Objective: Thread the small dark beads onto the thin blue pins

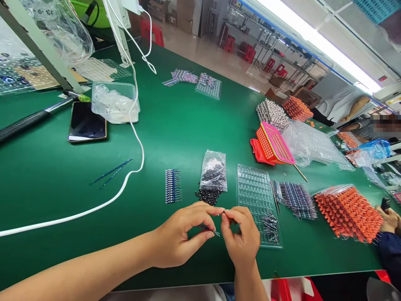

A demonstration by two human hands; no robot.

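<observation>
My left hand [184, 236] is closed around a few thin wire-leaded pieces [213, 231], whose ends stick out past the thumb. My right hand [243, 236] pinches a small dark bead-like piece [223, 212] at its fingertips, close against my left index finger. Just beyond the hands lies a pile of small black beads [209, 196], spilling by a clear plastic bag [214, 169] of the same. A neat row of blue-and-white leaded pieces [173, 186] sits to the left. Right of the bag is a clear slotted tray [253, 188] with a heap of leaded pieces [270, 225] on it.
Rows of leaded pieces [296, 200] and stacked orange parts [347, 213] lie right, near a co-worker's hand [390, 219]. A pink-orange basket [272, 144] stands behind. At left are a white cable [125, 184], a phone [87, 121], a plastic box [115, 102] and a hammer [37, 119].
</observation>
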